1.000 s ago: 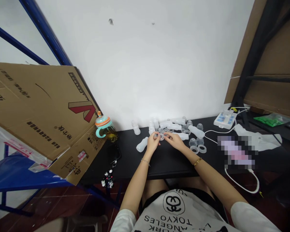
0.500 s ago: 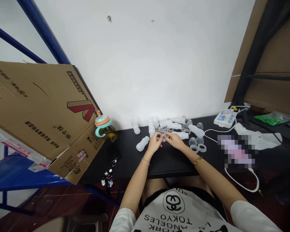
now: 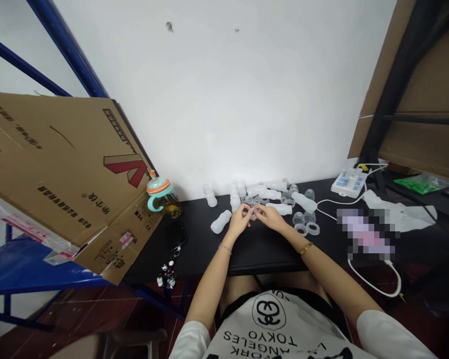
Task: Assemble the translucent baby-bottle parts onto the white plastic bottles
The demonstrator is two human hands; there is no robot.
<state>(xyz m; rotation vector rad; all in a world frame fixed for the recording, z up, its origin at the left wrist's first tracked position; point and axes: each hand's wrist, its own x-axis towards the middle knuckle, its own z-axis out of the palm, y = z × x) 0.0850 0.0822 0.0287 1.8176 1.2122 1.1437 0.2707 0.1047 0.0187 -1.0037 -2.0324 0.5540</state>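
Near the middle of the table, my left hand and my right hand meet around a small clear plastic bottle ring. The fingertips of both hands pinch it from either side and cover part of it. Just beyond my fingers lie several white baby bottles, with clear caps and rings among them. One frosted bottle lies on its side left of my left hand. To the right of my right hand are clear domed caps and loose rings.
A small bottle stands by the wall. At the left are a teal-lidded drinking jug, a phone and a large cardboard box. A white power strip, its cable and a white plastic bag lie to the right.
My fingers have shifted slightly on the clear ring, which now shows less of its opening. Everything else stays where it was.
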